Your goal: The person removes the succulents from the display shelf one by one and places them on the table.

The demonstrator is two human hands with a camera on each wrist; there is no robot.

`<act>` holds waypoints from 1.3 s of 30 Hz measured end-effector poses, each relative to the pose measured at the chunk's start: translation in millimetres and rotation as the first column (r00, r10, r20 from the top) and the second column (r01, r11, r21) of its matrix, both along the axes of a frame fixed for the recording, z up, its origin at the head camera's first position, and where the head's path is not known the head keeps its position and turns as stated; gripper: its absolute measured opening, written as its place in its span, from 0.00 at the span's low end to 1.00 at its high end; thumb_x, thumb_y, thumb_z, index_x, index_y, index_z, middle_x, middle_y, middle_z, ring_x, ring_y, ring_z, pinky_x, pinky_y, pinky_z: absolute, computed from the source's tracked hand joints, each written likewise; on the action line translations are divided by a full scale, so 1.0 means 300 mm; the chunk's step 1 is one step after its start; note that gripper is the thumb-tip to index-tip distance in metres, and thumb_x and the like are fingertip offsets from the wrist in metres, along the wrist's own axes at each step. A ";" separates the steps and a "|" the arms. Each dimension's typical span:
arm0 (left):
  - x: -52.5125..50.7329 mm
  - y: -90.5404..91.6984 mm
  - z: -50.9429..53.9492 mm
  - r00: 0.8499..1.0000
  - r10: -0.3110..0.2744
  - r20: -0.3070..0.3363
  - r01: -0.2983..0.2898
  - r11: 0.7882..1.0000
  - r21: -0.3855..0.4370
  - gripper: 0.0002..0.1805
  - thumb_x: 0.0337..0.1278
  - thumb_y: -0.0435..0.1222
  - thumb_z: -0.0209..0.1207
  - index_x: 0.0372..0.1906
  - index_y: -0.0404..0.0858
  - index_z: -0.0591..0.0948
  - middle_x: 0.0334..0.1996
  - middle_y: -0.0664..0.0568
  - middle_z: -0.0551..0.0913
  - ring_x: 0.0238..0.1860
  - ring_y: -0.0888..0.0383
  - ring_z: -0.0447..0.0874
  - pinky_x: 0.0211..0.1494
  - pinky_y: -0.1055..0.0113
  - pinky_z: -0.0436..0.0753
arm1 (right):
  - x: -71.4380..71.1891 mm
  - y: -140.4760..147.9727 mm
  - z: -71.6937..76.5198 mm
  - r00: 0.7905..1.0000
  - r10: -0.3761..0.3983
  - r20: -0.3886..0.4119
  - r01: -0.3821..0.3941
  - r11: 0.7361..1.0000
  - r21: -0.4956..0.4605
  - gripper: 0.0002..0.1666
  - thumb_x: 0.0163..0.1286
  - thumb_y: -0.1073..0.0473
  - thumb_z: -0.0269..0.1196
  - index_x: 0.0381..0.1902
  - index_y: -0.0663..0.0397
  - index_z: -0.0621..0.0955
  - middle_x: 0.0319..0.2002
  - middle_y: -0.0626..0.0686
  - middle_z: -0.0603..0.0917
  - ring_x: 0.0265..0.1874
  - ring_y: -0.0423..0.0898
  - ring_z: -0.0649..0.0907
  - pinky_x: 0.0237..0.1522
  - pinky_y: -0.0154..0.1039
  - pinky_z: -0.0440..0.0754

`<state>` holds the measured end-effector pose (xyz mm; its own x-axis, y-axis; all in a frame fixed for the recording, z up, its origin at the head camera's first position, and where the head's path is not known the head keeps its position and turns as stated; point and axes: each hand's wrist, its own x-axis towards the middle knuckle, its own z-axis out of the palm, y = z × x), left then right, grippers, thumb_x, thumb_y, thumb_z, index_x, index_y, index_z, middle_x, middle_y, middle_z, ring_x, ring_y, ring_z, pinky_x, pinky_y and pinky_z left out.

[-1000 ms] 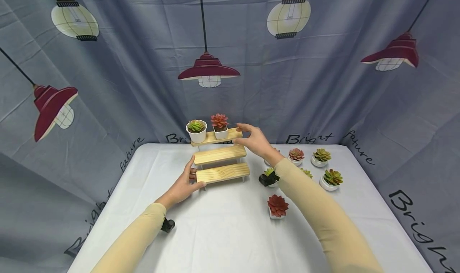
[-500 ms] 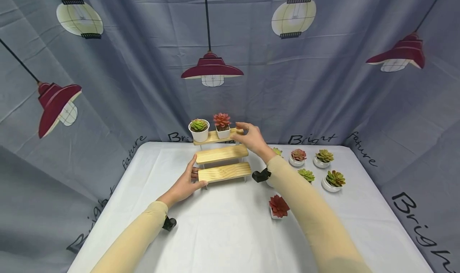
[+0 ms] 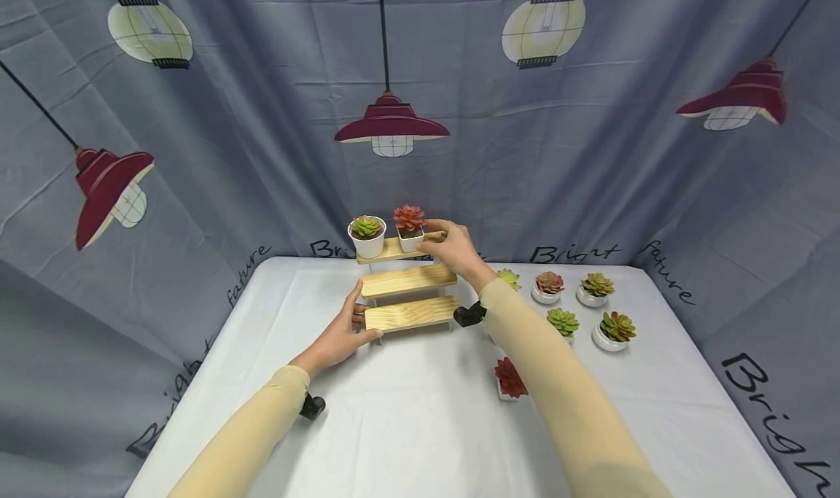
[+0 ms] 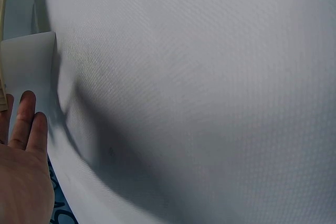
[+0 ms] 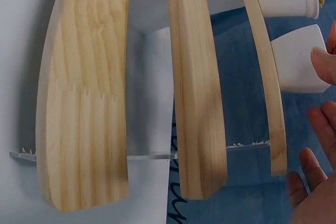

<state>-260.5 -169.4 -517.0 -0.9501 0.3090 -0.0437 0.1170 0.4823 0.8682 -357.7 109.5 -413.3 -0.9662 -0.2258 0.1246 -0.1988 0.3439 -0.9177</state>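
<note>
A three-tier wooden shelf stand [image 3: 410, 313] with clear legs stands at the back of the table. My left hand [image 3: 337, 339] rests against its left end, thumb at the front of the bottom board and fingers spread toward the middle one. In the left wrist view its visible fingers [image 4: 23, 124] look straight, beside a pale panel under the boards. On the top board sit a green succulent in a round white pot [image 3: 369, 246] and a red succulent in a square white pot [image 3: 411, 243]. My right hand [image 3: 456, 252] is at the red one's right side, thumb against its pot; the index fingertip's contact is hidden.
Several potted succulents stand on the white-covered table [image 3: 407, 425] at the right, including a pinkish one [image 3: 548, 285], an olive one [image 3: 596, 286] and a green one [image 3: 563, 321]. A dark red succulent [image 3: 510, 378] is nearer, partly behind my right sleeve. A printed curtain [image 3: 459, 170] hangs behind.
My right hand has moved left along the top board up to the red succulent's pot. My left hand has stayed at the stand. The whole view has shifted slightly.
</note>
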 end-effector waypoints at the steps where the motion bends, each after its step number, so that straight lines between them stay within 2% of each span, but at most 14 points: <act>1: -0.001 0.000 -0.002 1.000 -0.003 -0.002 0.003 1.000 0.000 0.62 0.64 0.43 0.70 0.83 0.61 0.33 0.67 0.43 0.70 0.60 0.47 0.75 0.65 0.48 0.74 | -0.003 -0.002 0.000 1.000 -0.002 0.000 0.002 1.000 0.003 0.38 0.68 0.55 0.72 0.74 0.49 0.72 0.70 0.55 0.73 0.66 0.55 0.76 0.60 0.51 0.80; 7: -0.004 -0.001 -0.014 1.000 -0.018 -0.007 0.018 1.000 0.016 0.62 0.64 0.45 0.70 0.82 0.63 0.32 0.68 0.43 0.70 0.61 0.46 0.75 0.64 0.46 0.75 | -0.018 -0.013 0.002 1.000 0.011 0.024 -0.012 1.000 0.014 0.42 0.69 0.56 0.72 0.77 0.52 0.68 0.73 0.56 0.69 0.67 0.54 0.75 0.60 0.49 0.80; 16: 0.001 0.005 -0.015 1.000 -0.009 -0.013 0.009 1.000 0.013 0.62 0.64 0.45 0.70 0.83 0.62 0.33 0.67 0.43 0.69 0.60 0.47 0.75 0.63 0.47 0.75 | -0.034 -0.021 -0.001 0.996 0.024 0.090 -0.023 1.000 -0.009 0.48 0.67 0.55 0.73 0.79 0.53 0.63 0.75 0.57 0.66 0.68 0.55 0.74 0.61 0.51 0.79; 27: -0.002 0.005 -0.010 1.000 -0.006 -0.009 0.006 1.000 0.026 0.61 0.65 0.41 0.70 0.83 0.60 0.34 0.66 0.43 0.70 0.60 0.47 0.76 0.63 0.48 0.76 | -0.044 -0.028 -0.004 0.997 0.036 0.070 -0.035 0.999 -0.020 0.47 0.67 0.56 0.73 0.78 0.56 0.64 0.70 0.58 0.72 0.67 0.54 0.75 0.64 0.51 0.77; 39: -0.001 0.000 -0.010 1.000 0.000 -0.008 0.000 1.000 0.020 0.61 0.64 0.42 0.70 0.83 0.61 0.34 0.67 0.43 0.70 0.61 0.47 0.76 0.64 0.47 0.76 | -0.044 -0.034 -0.003 0.998 0.028 0.064 -0.028 1.000 -0.001 0.48 0.67 0.55 0.74 0.78 0.57 0.64 0.70 0.58 0.72 0.67 0.55 0.75 0.64 0.51 0.77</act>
